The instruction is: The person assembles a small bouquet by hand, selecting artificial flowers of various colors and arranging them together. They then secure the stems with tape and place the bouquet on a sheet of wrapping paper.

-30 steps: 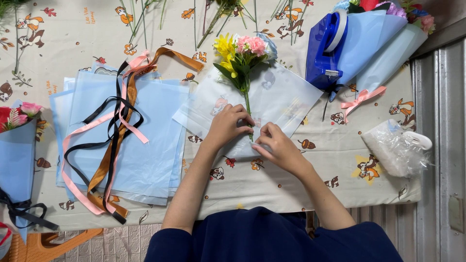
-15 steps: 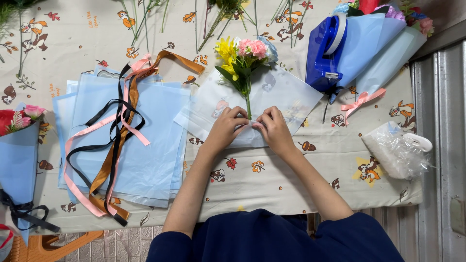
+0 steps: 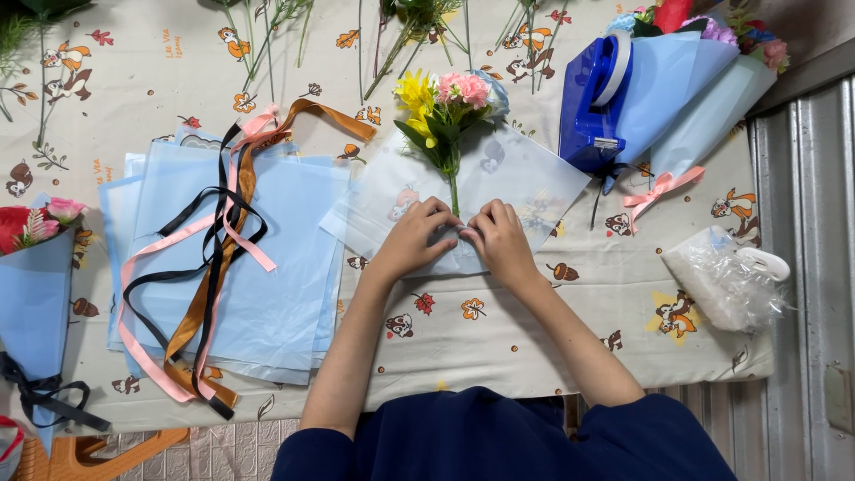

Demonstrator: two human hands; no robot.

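Hands pinch translucent sheet's near edge.

Desk had a cartoon-print cloth. On it: stack of blue sheets at left under ribbons, translucent sheet with small bouquet, blue tape dispenser, wrapped bouquets, loose stems, plastic bag.
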